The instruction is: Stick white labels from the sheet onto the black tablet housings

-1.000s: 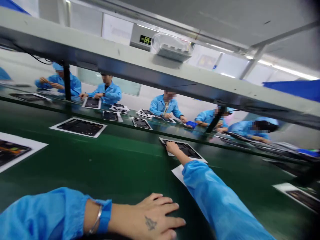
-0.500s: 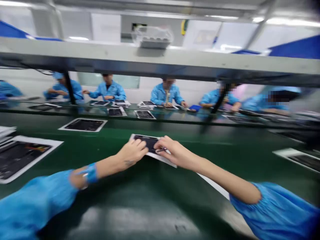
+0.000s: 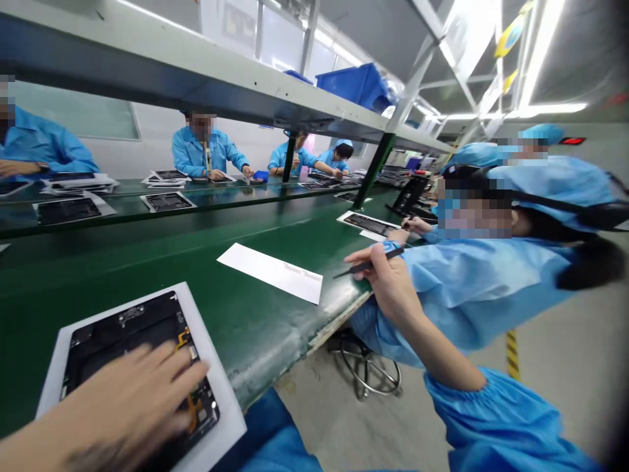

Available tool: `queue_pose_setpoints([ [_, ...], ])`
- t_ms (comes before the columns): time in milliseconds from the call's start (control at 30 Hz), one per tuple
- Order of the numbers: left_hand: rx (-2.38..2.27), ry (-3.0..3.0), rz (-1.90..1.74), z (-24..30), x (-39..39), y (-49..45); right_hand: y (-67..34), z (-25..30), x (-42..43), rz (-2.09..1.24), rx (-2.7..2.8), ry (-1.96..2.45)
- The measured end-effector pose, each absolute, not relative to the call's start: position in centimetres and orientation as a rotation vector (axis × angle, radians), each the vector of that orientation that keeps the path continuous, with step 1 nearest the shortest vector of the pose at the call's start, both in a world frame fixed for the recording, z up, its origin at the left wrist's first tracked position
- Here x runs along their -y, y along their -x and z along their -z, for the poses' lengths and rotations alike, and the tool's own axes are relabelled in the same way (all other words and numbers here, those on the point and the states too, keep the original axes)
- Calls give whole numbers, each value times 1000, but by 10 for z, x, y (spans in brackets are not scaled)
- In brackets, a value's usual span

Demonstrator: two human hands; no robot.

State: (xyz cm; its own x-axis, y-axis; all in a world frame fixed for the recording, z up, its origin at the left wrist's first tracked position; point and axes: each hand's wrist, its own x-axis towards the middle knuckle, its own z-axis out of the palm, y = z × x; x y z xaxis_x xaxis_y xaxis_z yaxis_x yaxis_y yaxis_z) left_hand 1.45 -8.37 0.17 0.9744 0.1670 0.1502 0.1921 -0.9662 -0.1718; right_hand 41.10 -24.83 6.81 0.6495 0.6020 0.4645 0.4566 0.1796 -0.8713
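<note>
My left hand [image 3: 130, 400] is stretched over an opened black tablet housing [image 3: 113, 334], its fingers extended and somewhat blurred. Whether the fingers touch the housing, I cannot tell. Orange flex cables show along the housing's right side, and a white sheet [image 3: 189, 308] lies beneath it. Raised off to the right, my right hand [image 3: 393, 285] is closed around black tweezers [image 3: 366, 265], whose tip points left above the bench edge. Left of that tip, a white paper strip [image 3: 268, 272] with faint marks rests on the green bench.
Close on my right sits a co-worker in blue [image 3: 486, 275], hands at another housing [image 3: 368, 223]. More workers sit across the green bench [image 3: 236, 229]. Stacked housings [image 3: 78, 183] lie on the far side. A shelf [image 3: 206, 78] with a blue bin [image 3: 354, 88] runs overhead.
The view has swung right. My hands, earlier together at a housing on a white sheet, are now apart: the left over a nearer housing, the right raised with the tweezers.
</note>
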Motion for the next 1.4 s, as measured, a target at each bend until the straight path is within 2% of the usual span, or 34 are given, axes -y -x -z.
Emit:
queue_pose_setpoints([
  [133, -239, 2990, 243, -48, 44, -165, -411, -62, 244, -421, 895, 1343],
  [267, -221, 3152, 72, -33, 22, -252, -405, -54, 230, -427, 906, 1326],
  [367, -106, 3216, -91, -11, 24, -250, -413, -48, 230, -321, 917, 1405],
  [467, -66, 3230, -137, -5, 36, -217, -427, -42, 239, -414, 887, 1478],
  [667, -216, 3135, 70, -21, 52, -207, -437, -28, 236, -717, 886, 1580],
  [867, -610, 3300, 30, -13, 31, -248, -435, -23, 212, -743, 980, 1666],
  [1400, -652, 3407, 171, 12, 22, -252, -434, -19, 206, -767, 969, 1767],
])
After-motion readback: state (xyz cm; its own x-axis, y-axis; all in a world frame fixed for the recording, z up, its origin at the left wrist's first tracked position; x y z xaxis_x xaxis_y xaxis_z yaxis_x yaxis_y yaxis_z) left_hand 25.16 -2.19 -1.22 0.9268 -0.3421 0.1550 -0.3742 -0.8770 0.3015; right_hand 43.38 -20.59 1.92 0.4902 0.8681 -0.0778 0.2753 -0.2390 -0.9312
